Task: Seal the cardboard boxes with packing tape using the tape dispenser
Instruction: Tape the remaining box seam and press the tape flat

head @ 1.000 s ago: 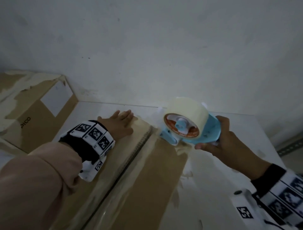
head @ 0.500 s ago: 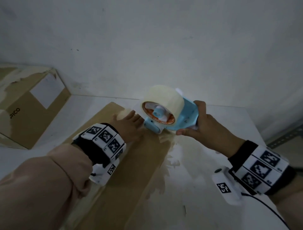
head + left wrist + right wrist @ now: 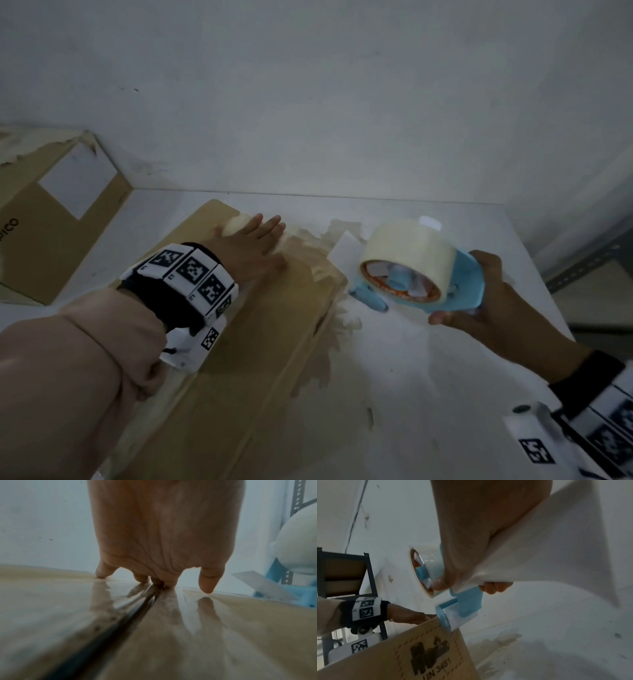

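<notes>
A person's two bare hands and forearms showed. The left hand [image 3: 251, 248] emerged from a loose pale pink sleeve [image 3: 68, 370] with a bunched cuff. Each wrist wore a black strap [image 3: 171, 305] ringed with white blocks printed with black square coded markers [image 3: 191, 270], and a white camera housing [image 3: 191, 346] hung below. The right hand [image 3: 493, 301] had a matching band [image 3: 603, 421].
</notes>
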Motion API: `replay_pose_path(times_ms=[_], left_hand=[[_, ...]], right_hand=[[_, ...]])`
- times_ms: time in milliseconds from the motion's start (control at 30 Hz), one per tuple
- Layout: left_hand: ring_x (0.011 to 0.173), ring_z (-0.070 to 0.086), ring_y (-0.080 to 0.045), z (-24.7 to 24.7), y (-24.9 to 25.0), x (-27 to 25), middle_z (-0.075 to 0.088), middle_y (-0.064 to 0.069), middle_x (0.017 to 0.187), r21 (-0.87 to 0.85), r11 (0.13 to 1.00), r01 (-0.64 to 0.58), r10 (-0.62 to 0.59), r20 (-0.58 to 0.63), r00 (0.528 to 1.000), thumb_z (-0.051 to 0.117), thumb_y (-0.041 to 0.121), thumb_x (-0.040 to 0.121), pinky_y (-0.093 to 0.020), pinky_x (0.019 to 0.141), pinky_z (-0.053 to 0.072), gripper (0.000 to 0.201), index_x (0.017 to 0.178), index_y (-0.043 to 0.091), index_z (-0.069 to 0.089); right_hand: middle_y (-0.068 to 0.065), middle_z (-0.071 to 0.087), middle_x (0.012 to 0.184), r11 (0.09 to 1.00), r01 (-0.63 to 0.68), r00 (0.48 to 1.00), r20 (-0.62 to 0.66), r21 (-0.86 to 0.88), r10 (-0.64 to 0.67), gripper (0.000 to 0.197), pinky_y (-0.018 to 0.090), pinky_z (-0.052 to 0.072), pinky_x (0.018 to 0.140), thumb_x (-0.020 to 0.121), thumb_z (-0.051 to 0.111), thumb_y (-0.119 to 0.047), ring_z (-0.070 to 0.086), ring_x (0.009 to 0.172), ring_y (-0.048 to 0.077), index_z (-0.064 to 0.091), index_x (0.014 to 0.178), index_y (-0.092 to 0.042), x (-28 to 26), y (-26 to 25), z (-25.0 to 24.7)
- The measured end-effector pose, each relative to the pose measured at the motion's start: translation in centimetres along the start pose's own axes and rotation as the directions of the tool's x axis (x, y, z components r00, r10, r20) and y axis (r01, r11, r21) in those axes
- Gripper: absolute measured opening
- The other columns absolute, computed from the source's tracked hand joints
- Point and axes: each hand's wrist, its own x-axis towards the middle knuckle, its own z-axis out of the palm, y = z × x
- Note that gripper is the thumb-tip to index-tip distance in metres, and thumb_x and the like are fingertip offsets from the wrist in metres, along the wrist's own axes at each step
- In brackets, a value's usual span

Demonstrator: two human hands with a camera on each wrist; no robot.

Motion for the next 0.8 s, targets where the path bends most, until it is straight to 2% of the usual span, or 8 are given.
replay_pose_path(times_ms=[100, 233, 367, 433, 533, 633, 700, 800], left_hand=[[0.142, -0.017, -0.009, -0.1, 0.3, -0.1, -0.021, 0.014, 0.153, 0.011, 1.000, 0.011, -0.011, 0.008, 1.000, 0.020, 0.052, 0.094, -0.058, 0.114, 0.000, 0.066, 0.146, 0.027, -0.013], [0.142, -0.018, -0.008, -0.2, 0.4, -0.2, -0.022, 0.013, 0.153, 0.002, 1.000, 0.014, -0.014, 0.010, 1.000, 0.021, 0.052, 0.095, -0.056, 0.113, -0.001, 0.067, 0.146, 0.027, -0.013], [0.142, -0.017, -0.008, -0.1, 0.5, -0.2, -0.021, 0.014, 0.154, -0.004, 1.000, 0.016, -0.016, 0.009, 1.000, 0.022, 0.053, 0.094, -0.056, 0.113, -0.001, 0.067, 0.146, 0.028, -0.012], [0.142, -0.017, -0.008, -0.1, 0.5, -0.2, -0.021, 0.013, 0.154, -0.005, 1.000, 0.016, -0.016, 0.011, 1.000, 0.022, 0.053, 0.094, -0.056, 0.113, -0.001, 0.067, 0.146, 0.027, -0.012], [0.143, -0.017, -0.009, -0.3, 0.5, -0.5, -0.021, 0.012, 0.154, -0.001, 1.000, 0.014, -0.014, 0.013, 1.000, 0.021, 0.052, 0.094, -0.056, 0.114, 0.001, 0.067, 0.146, 0.026, -0.012], [0.143, -0.017, -0.010, -0.2, 0.4, -0.6, -0.021, 0.012, 0.154, -0.004, 1.000, 0.009, -0.009, 0.011, 1.000, 0.021, 0.050, 0.095, -0.057, 0.114, 0.002, 0.066, 0.146, 0.025, -0.013], [0.143, -0.018, -0.011, -0.3, 0.3, -0.6, -0.022, 0.012, 0.154, 0.003, 1.000, 0.006, -0.006, 0.014, 1.000, 0.020, 0.050, 0.095, -0.057, 0.113, 0.002, 0.066, 0.146, 0.025, -0.013], [0.143, -0.017, -0.011, -0.2, 0.3, -0.7, -0.022, 0.012, 0.154, 0.018, 1.000, 0.006, -0.006, 0.014, 1.000, 0.019, 0.052, 0.095, -0.057, 0.113, 0.002, 0.067, 0.146, 0.024, -0.015]], right_hand=[[-0.005, 0.059, 0.087, 0.999, -0.004, 1.000, 0.003, -0.038, 0.004, 0.070, 0.031, 0.051, 0.062, 0.045, 0.049, -0.091, 0.064, 0.075, 0.012, 0.017, 0.094, -0.052, 0.2, 0.2, 0.9], [-0.014, 0.054, 0.076, 0.997, 0.018, 0.999, -0.031, -0.080, -0.021, 0.073, 0.016, 0.042, 0.051, 0.048, 0.042, -0.093, 0.059, 0.061, 0.006, 0.021, 0.099, -0.044, -0.3, 0.3, 2.2], [-0.006, 0.057, 0.068, 0.996, -0.015, 0.994, -0.105, -0.092, 0.006, 0.069, 0.007, 0.043, 0.043, 0.049, 0.049, -0.087, 0.057, 0.049, 0.009, 0.021, 0.094, -0.044, -1.5, 0.5, 3.6], [-0.014, 0.050, 0.060, 0.992, -0.002, 0.994, -0.106, -0.128, -0.012, 0.071, 0.004, 0.040, 0.039, 0.055, 0.050, -0.084, 0.054, 0.038, 0.009, 0.025, 0.100, -0.033, -1.7, 0.3, 3.9], [-0.012, 0.049, 0.051, 0.960, -0.055, 0.997, -0.063, -0.273, 0.040, 0.072, 0.004, 0.026, 0.029, 0.060, 0.068, -0.057, 0.049, 0.030, 0.008, 0.028, 0.108, -0.022, -2.8, 1.9, 3.7], [-0.011, 0.053, 0.063, 0.897, -0.205, 0.974, 0.004, -0.391, 0.225, 0.069, 0.006, 0.030, 0.043, 0.068, 0.063, -0.061, 0.060, 0.051, 0.014, 0.028, 0.116, -0.025, -6.4, 4.7, 3.6], [0.000, 0.059, 0.078, 0.875, -0.419, 0.908, -0.107, -0.243, 0.405, 0.069, 0.024, 0.040, 0.050, 0.069, 0.075, -0.040, 0.066, 0.073, 0.033, 0.029, 0.118, -0.023, -8.2, 5.6, 4.1], [0.020, 0.066, 0.097, 0.885, -0.447, 0.873, -0.282, -0.133, 0.399, 0.093, 0.042, 0.055, 0.065, 0.068, 0.078, -0.024, 0.066, 0.077, 0.041, 0.015, 0.135, -0.022, -8.0, 5.6, 5.8]])
